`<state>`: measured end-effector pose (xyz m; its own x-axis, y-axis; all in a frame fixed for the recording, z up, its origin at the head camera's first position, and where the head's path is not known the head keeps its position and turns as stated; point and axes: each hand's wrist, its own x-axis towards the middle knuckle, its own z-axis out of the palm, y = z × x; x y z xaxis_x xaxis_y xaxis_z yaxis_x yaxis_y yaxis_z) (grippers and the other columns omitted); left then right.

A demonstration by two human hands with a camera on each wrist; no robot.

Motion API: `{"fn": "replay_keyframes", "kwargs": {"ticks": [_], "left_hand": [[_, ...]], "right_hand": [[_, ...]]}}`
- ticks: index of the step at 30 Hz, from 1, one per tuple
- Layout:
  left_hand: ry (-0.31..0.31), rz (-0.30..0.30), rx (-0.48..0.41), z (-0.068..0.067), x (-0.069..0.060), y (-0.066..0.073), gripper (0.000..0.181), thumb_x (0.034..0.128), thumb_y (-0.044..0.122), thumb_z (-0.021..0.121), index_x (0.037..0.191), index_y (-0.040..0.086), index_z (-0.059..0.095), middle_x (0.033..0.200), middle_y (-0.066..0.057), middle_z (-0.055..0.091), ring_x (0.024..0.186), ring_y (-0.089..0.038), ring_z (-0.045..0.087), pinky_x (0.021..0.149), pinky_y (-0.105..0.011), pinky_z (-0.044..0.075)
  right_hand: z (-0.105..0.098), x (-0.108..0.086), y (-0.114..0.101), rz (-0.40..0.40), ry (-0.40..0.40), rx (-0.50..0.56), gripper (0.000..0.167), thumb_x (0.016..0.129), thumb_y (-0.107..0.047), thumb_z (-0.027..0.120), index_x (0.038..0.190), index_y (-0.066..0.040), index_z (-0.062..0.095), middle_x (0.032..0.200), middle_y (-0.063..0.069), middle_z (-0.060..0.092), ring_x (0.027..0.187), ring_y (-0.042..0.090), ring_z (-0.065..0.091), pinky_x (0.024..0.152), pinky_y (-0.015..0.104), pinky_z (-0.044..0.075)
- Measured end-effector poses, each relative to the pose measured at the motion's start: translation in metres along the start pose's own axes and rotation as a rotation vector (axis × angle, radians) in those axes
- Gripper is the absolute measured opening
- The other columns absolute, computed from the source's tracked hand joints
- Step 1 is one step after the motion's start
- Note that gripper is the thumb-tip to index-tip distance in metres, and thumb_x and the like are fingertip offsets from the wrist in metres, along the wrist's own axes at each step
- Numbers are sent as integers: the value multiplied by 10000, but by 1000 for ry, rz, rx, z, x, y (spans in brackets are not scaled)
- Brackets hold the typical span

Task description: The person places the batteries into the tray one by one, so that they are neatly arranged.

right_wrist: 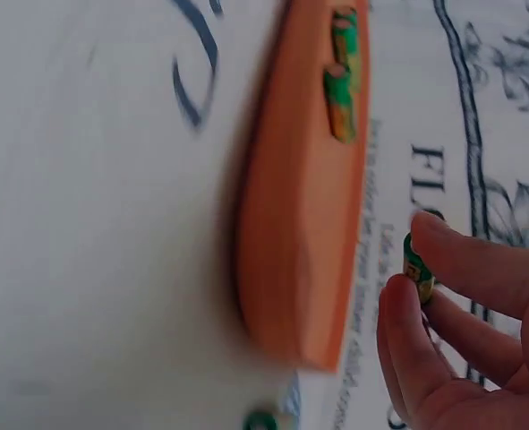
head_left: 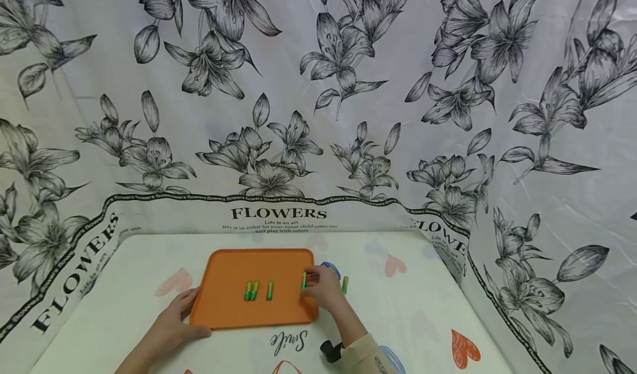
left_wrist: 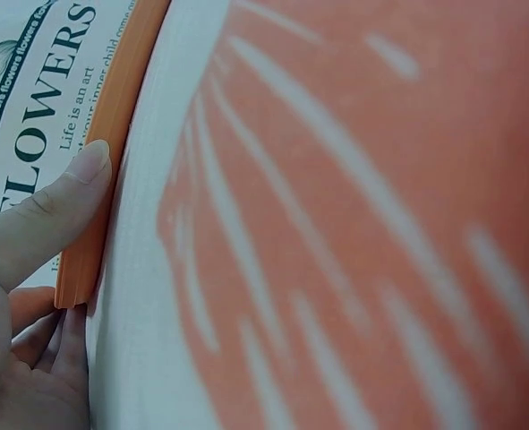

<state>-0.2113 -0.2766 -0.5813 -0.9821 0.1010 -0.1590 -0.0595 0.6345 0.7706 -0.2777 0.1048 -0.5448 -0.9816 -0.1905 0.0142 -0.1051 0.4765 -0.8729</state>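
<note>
An orange tray (head_left: 234, 263) lies on the table, with three green and yellow batteries (head_left: 269, 290) standing out near its middle. My left hand (head_left: 174, 321) grips the tray's near left corner. In the left wrist view the thumb (left_wrist: 89, 166) presses on the tray's edge and the other fingers curl at its corner. Over the tray's right side, my right hand (head_left: 323, 288) pinches another battery (right_wrist: 418, 269) between thumb and fingertips. One more battery (head_left: 345, 284) sits on the table just right of that hand, partly seen in the right wrist view too.
A white tablecloth (head_left: 398, 307) with printed hearts and words covers the table. Behind the right hand shows a blue curved shape (head_left: 332, 268), partly hidden. A black object (head_left: 330, 352) is by the right wrist. Flowered curtains (head_left: 348, 158) stand at the back and sides.
</note>
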Motion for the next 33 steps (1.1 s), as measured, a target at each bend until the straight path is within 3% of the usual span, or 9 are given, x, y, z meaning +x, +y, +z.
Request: {"fn": "replay_keyframes", "kwargs": {"ticks": [6,12,18,27,33], "left_hand": [[10,8,5,0,0,-1,1231,649,482,921,1570,-24,279,1570,-245,307,1395,-476,428,1118,-498,408],[-1,-19,-6,1,0,-1,1255,633,499,923,1577,-11,271,1579,-240,297,1401,-474,424,1132,-505,394],[-5,-22,-6,0,-2,3,1250,647,495,920,1578,-18,261,1576,-252,294,1394,-476,432,1126,-513,400],[-10,-24,-11,0,-1,6,1248,645,473,926,1575,-27,260,1572,-252,299,1405,-479,413,1123,-505,401],[-9,-4,11,0,0,3,1222,674,467,914,1572,-39,257,1569,-261,300,1409,-471,411,1114,-483,416]], "right_hand": [[44,19,-3,37,-51,-65,579,713,-13,888,1258,-37,696,1004,-13,698,874,102,632,761,277,581],[72,26,-11,77,-60,-171,571,691,-50,919,1225,-80,720,894,-47,630,789,98,529,701,254,527],[83,26,-22,95,-74,-223,551,686,-57,923,1202,-107,737,877,-67,615,779,96,519,701,239,524],[89,25,-29,107,-82,-141,537,704,-16,903,1206,-93,728,927,-47,644,804,84,545,722,242,551],[83,24,-27,98,-80,-32,605,701,53,875,1263,-87,700,1024,-13,671,872,103,590,761,277,587]]}}
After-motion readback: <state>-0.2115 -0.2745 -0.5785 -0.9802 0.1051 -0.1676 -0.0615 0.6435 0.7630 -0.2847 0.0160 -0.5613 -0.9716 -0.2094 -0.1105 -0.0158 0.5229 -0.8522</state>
